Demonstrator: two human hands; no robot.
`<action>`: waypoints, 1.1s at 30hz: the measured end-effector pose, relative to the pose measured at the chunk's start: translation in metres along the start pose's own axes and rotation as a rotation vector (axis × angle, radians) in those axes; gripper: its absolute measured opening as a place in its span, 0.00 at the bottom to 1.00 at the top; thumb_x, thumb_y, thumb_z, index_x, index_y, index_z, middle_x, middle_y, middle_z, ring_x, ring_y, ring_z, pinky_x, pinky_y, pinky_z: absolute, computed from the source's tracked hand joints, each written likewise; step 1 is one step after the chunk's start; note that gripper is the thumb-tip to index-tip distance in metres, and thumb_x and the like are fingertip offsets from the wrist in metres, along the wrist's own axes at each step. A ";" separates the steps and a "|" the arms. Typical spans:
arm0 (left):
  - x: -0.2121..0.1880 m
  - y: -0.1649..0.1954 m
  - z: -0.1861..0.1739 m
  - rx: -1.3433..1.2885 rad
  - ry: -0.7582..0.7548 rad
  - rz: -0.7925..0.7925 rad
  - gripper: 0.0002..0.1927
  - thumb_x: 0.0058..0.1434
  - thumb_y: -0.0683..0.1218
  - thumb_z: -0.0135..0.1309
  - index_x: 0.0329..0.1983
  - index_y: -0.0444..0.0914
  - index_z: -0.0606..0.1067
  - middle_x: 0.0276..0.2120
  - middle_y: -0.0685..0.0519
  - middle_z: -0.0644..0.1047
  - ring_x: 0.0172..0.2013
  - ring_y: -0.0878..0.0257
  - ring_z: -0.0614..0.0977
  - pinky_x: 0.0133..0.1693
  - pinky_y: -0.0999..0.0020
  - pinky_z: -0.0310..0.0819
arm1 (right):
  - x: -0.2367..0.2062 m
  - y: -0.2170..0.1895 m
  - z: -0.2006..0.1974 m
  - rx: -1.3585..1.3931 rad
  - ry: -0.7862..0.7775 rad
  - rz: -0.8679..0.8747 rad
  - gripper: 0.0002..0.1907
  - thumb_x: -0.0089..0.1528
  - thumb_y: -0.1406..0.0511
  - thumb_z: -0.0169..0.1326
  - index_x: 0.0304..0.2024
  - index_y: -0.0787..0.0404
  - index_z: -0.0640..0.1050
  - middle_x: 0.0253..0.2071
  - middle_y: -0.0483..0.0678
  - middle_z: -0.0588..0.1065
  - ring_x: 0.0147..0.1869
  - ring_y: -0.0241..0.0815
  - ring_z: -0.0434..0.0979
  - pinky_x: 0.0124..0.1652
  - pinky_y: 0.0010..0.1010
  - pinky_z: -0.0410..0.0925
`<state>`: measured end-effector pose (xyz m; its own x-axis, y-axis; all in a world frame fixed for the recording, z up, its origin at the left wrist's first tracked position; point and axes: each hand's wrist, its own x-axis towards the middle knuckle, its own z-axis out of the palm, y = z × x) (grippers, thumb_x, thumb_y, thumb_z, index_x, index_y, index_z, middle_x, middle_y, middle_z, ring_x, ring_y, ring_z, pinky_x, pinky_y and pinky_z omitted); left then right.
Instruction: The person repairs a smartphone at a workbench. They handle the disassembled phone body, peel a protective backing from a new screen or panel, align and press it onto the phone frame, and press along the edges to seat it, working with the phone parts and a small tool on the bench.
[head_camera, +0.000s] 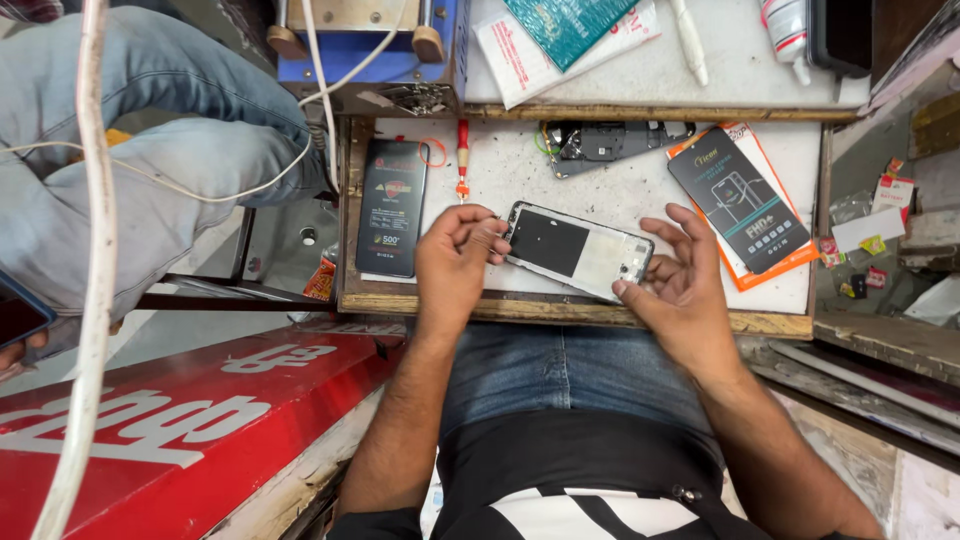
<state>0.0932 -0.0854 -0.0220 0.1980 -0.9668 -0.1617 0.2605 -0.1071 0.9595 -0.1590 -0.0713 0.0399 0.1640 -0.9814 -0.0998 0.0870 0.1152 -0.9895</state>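
Cradling flat phone frame (578, 250) (glossy, rectangular), hands (455, 262)

Bare tabletop (510, 180) behind phone frame (578, 250); black packet (392, 205) left, screwdriver (463, 160) behind, orange-edged packet (742, 200) right, phone shell (610, 140) at back.
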 end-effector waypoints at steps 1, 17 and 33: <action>-0.003 -0.004 0.005 0.028 -0.019 0.004 0.06 0.70 0.37 0.52 0.48 0.29 0.75 0.39 0.47 0.83 0.34 0.66 0.84 0.35 0.74 0.79 | -0.005 0.003 0.002 0.122 0.018 0.070 0.44 0.56 0.81 0.55 0.71 0.58 0.54 0.64 0.55 0.66 0.55 0.35 0.75 0.53 0.25 0.74; -0.008 0.007 0.026 0.386 -0.022 0.017 0.08 0.65 0.38 0.57 0.46 0.33 0.78 0.35 0.53 0.82 0.31 0.69 0.84 0.34 0.75 0.79 | -0.027 0.011 0.018 0.375 0.046 0.395 0.33 0.65 0.77 0.42 0.74 0.66 0.55 0.59 0.58 0.72 0.61 0.43 0.77 0.60 0.38 0.74; -0.011 0.017 0.031 1.086 -0.078 0.370 0.11 0.65 0.39 0.56 0.50 0.33 0.79 0.39 0.44 0.80 0.39 0.49 0.84 0.44 0.58 0.80 | -0.039 0.037 0.011 0.314 0.003 0.367 0.40 0.64 0.77 0.48 0.76 0.66 0.50 0.49 0.57 0.76 0.46 0.36 0.81 0.56 0.38 0.76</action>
<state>0.0664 -0.0835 0.0027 0.0238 -0.9884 0.1499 -0.7607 0.0794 0.6442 -0.1510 -0.0274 0.0087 0.2368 -0.8676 -0.4372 0.3164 0.4944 -0.8096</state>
